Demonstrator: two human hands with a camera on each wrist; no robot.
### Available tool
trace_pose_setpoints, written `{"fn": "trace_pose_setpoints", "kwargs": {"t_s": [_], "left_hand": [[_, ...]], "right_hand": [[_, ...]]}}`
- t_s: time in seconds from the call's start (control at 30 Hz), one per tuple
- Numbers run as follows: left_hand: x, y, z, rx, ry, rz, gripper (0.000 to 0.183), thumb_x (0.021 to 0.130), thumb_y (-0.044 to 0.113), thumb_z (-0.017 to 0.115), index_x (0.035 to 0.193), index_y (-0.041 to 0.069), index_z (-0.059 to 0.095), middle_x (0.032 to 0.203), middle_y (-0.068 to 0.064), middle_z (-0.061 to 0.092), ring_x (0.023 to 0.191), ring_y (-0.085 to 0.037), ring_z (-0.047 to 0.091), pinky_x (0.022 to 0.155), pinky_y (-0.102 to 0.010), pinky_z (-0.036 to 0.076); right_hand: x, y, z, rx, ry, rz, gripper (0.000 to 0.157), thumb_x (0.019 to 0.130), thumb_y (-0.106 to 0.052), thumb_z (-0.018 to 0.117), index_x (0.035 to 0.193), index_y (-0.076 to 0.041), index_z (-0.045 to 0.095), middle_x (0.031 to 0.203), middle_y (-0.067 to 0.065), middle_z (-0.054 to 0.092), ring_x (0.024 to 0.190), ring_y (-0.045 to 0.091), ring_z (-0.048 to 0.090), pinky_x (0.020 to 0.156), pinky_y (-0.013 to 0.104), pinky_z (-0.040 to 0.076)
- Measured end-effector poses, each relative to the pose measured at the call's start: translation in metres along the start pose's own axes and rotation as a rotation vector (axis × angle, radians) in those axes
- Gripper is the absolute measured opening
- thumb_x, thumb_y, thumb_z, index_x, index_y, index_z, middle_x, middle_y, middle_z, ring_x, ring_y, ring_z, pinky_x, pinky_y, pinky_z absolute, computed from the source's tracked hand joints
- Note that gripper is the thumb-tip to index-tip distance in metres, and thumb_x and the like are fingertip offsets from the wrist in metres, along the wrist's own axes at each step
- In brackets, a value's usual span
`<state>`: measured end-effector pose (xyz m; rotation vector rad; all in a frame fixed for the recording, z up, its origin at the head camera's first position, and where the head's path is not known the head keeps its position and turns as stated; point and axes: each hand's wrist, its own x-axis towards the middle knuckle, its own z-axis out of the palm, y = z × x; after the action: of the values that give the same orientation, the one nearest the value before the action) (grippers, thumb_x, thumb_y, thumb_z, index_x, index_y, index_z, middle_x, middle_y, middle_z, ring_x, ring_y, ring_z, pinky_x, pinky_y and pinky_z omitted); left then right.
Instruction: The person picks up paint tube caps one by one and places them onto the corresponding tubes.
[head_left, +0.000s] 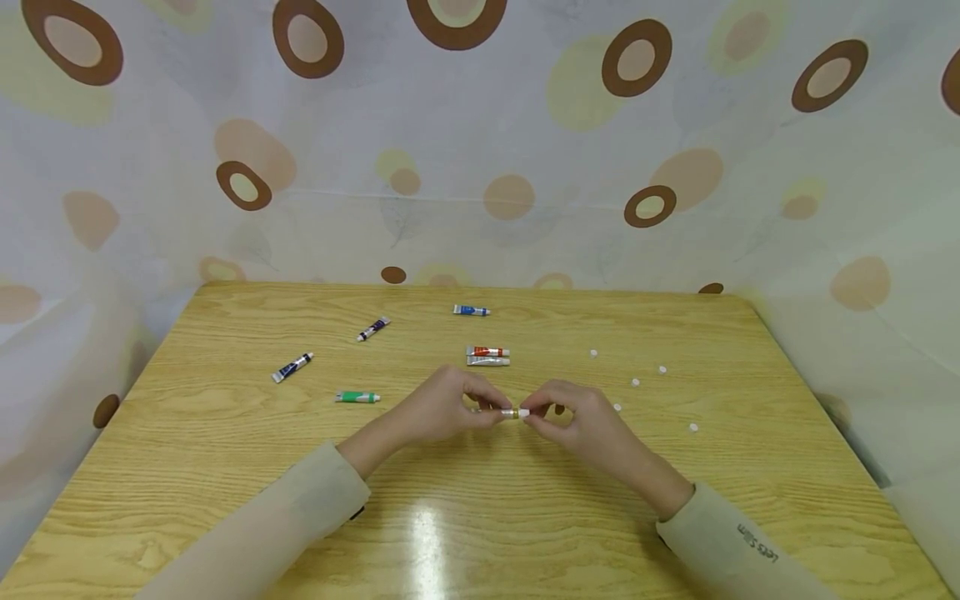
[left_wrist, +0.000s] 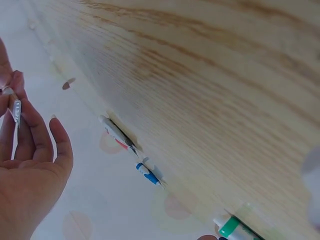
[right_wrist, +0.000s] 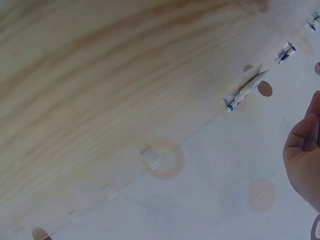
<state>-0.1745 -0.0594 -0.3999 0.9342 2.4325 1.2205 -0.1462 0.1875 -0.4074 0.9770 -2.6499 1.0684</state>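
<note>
Over the middle of the table, my left hand [head_left: 453,407] holds a small paint tube [head_left: 511,414] with a gold-coloured band, its end pointing right. Thumb and fingertips of my right hand [head_left: 585,419] pinch the white cap [head_left: 524,412] at that end. Most of the tube's body is hidden by the left fingers. In the left wrist view the tube's silvery crimped tail [left_wrist: 17,112] sticks out below the fingers. The right wrist view catches only part of the right hand [right_wrist: 304,157] at its edge, with the cap out of sight.
Beyond the hands lie a red tube [head_left: 489,352] and a silver tube [head_left: 489,362] side by side, with a blue tube [head_left: 472,311] behind. Leftward are green [head_left: 357,397], dark blue [head_left: 292,367] and purple [head_left: 373,328] tubes. Several small white caps [head_left: 635,382] are scattered at right.
</note>
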Motion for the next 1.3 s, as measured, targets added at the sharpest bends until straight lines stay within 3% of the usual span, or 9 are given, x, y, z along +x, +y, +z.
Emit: {"fn": "trace_pose_setpoints", "kwargs": {"t_s": [0.33, 0.67, 0.83, 1.03, 1.3], "left_hand": [[0.0005, -0.0017, 0.0009, -0.013, -0.02, 0.031, 0.015, 0.096, 0.012, 0.071, 0.106, 0.016, 0.082, 0.103, 0.003, 0.08, 0.088, -0.002, 0.067, 0.08, -0.019, 0.056], [0.0001, 0.0, 0.0006, 0.003, -0.027, 0.041, 0.015, 0.096, 0.011, 0.071, 0.106, 0.015, 0.082, 0.104, 0.002, 0.08, 0.087, -0.001, 0.066, 0.079, -0.02, 0.056], [-0.0005, -0.0004, 0.0006, 0.009, -0.026, 0.025, 0.016, 0.096, 0.011, 0.072, 0.107, 0.016, 0.081, 0.103, 0.003, 0.08, 0.088, -0.001, 0.066, 0.079, -0.02, 0.055], [-0.0018, -0.0008, -0.0001, 0.006, -0.022, 0.012, 0.017, 0.096, 0.012, 0.071, 0.109, 0.016, 0.081, 0.106, 0.003, 0.08, 0.091, -0.003, 0.068, 0.081, -0.02, 0.055], [-0.0021, -0.001, -0.0005, 0.003, -0.021, 0.016, 0.016, 0.096, 0.013, 0.071, 0.108, 0.015, 0.081, 0.105, 0.003, 0.08, 0.09, -0.003, 0.068, 0.081, -0.02, 0.056]], "right_hand": [[-0.0005, 0.0023, 0.0, 0.044, 0.0, -0.017, 0.015, 0.088, -0.004, 0.079, 0.095, -0.017, 0.075, 0.093, -0.006, 0.074, 0.084, 0.006, 0.064, 0.072, 0.027, 0.055], [-0.0012, 0.0036, 0.0005, 0.045, -0.013, -0.035, 0.005, 0.092, -0.009, 0.077, 0.093, -0.014, 0.078, 0.091, -0.002, 0.074, 0.084, 0.004, 0.065, 0.071, 0.029, 0.057], [-0.0014, 0.003, 0.001, 0.039, -0.019, -0.045, 0.008, 0.091, -0.008, 0.077, 0.098, -0.011, 0.078, 0.094, -0.002, 0.075, 0.086, 0.008, 0.068, 0.075, 0.031, 0.06], [-0.002, 0.0017, 0.0012, 0.0, -0.021, -0.025, 0.024, 0.086, -0.011, 0.083, 0.108, -0.008, 0.075, 0.098, -0.002, 0.074, 0.09, 0.013, 0.067, 0.079, 0.036, 0.059], [-0.0015, 0.0055, 0.0038, -0.014, 0.037, -0.116, 0.021, 0.084, -0.002, 0.083, 0.097, -0.016, 0.072, 0.095, -0.006, 0.073, 0.088, 0.011, 0.066, 0.079, 0.037, 0.06]]}}
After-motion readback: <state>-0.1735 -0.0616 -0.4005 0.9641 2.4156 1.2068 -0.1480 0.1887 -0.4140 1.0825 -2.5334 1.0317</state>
